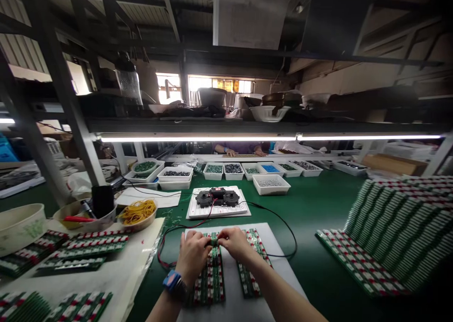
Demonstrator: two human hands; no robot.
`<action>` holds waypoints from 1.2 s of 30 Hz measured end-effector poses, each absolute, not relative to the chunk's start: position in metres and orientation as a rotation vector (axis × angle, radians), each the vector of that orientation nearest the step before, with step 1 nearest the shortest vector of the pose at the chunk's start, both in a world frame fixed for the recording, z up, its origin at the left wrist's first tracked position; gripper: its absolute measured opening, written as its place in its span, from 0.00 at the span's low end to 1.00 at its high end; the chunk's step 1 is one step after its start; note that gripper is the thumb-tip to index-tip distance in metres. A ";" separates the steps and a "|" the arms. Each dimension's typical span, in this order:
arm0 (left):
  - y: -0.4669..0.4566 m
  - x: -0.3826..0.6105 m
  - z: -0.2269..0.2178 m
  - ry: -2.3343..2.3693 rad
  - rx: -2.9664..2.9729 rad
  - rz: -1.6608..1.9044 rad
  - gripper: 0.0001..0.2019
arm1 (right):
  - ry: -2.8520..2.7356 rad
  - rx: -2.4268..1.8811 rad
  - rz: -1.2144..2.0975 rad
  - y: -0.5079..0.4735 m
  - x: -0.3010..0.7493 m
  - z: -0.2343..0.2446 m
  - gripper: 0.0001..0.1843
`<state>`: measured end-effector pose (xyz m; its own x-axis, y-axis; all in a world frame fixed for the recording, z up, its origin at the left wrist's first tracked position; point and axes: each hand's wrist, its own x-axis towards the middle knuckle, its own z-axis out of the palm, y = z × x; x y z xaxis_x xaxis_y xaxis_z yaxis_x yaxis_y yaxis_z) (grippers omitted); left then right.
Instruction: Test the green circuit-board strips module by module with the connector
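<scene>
Seemingly mid-work, a circuit board point(215, 275) is pinched by the nearly closed left hand point(193, 252) and right hand point(234, 241); a second board point(250, 283) lies unheld; whether stacked boards point(396, 223) are finished is unclear.

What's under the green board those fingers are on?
A white mat shows beside the green board. Whatever is directly beneath is covered, so I can't see it. The left hand and right hand hide some of the board's top, too.

left wrist point(185, 272): blue strap point(171, 279), dark band point(180, 290) | forearms point(283, 291): bare | hands point(193, 253): bare
</scene>
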<state>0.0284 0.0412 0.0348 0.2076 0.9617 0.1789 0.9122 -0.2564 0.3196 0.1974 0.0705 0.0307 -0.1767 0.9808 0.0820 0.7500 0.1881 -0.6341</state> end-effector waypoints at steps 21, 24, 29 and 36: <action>0.070 0.018 0.015 1.608 2.290 0.474 0.11 | -1.973 -1.657 0.793 0.080 0.201 0.012 0.09; 0.074 0.017 0.013 1.622 2.272 0.416 0.11 | -1.997 -1.689 0.773 0.081 0.200 0.013 0.08; 0.073 0.020 0.012 1.683 2.221 0.370 0.11 | -2.001 -1.767 0.726 0.081 0.195 0.014 0.09; 0.065 0.026 0.019 1.751 2.158 0.341 0.12 | -1.984 -1.846 0.689 0.084 0.188 0.010 0.09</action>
<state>0.0260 0.0649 0.0189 0.2117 0.9769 -0.0278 0.8952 -0.1824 0.4065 0.1880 0.0835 0.0101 -0.0951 0.9926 -0.0757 0.8259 0.0363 -0.5626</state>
